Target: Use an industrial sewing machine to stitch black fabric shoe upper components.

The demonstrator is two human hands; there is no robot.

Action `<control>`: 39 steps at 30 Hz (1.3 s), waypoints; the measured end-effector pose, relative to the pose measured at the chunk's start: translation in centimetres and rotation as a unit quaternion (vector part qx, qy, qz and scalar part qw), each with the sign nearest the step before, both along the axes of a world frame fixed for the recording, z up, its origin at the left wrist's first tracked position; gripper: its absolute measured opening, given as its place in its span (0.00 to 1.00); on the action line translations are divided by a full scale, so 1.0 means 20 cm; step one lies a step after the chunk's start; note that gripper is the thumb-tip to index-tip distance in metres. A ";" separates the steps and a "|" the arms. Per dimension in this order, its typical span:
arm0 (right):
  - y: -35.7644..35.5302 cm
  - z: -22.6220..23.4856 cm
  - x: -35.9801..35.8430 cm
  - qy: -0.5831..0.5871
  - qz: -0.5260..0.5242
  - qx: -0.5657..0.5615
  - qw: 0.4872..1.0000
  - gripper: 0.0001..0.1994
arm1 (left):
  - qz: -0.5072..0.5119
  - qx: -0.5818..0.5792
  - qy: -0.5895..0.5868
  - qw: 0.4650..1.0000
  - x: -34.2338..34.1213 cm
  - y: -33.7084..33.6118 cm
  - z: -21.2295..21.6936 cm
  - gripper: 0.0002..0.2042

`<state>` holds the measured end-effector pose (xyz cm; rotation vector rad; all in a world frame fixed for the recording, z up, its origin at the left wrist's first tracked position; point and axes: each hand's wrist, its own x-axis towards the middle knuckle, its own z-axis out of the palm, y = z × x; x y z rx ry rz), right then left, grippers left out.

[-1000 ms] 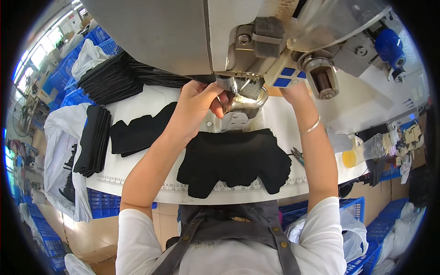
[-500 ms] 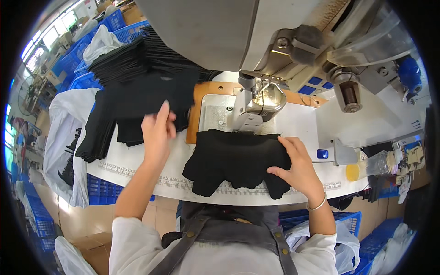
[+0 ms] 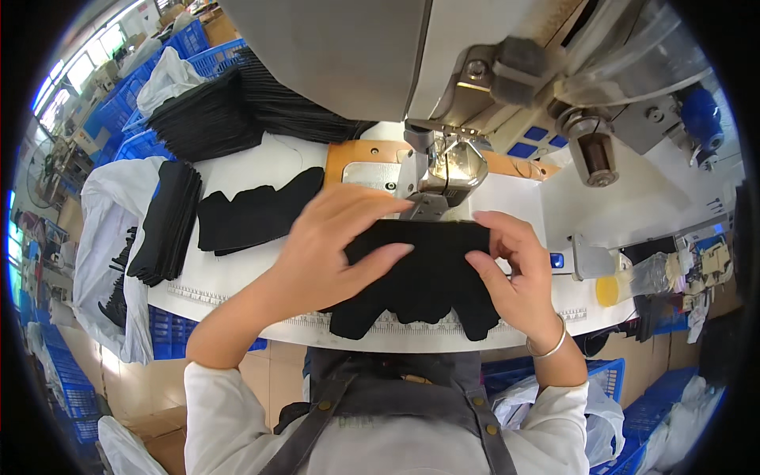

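In front of me, below the sewing machine's presser area point(image 3: 427, 207), lies a black cut fabric piece point(image 3: 419, 277), its straight edge toward the machine. My left hand point(image 3: 340, 245) is over the piece's left part, thumb and fingers spread apart; whether it touches the cloth is hard to tell. At the right edge is my right hand point(image 3: 514, 269), the index fingertip by the upper corner and the thumb on the cloth, with a gap between them. Another black piece point(image 3: 257, 214) lies flat to the left, one more showing beneath its edge.
Stacks of black fabric pieces point(image 3: 206, 115) stand at the far left, and another bundle point(image 3: 166, 222) leans by a white bag point(image 3: 111, 190). A ruler strip point(image 3: 186, 294) runs along the table's front edge. A thread spool point(image 3: 595, 158) and yellow-capped bottle point(image 3: 608, 291) are at right.
My left hand has moved right and nearer, from the far-left stacks to the fabric piece. The black cloth near it earlier now lies apart on the table. My right hand's fingers have curled more.
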<state>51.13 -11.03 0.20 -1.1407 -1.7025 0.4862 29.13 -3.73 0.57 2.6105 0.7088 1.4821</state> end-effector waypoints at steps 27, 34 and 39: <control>0.27 0.09 -0.01 0.059 -0.055 -0.033 0.996 0.07 | -0.170 -0.612 -0.087 0.767 0.16 0.23 0.15 0.09; 0.28 0.07 0.00 0.046 -0.066 -0.034 0.996 0.09 | -0.178 -0.614 -0.087 0.764 0.17 0.24 0.16 0.10; 0.26 0.08 0.02 0.031 -0.060 -0.042 0.997 0.09 | -0.157 -0.600 -0.070 0.781 0.13 0.24 0.16 0.11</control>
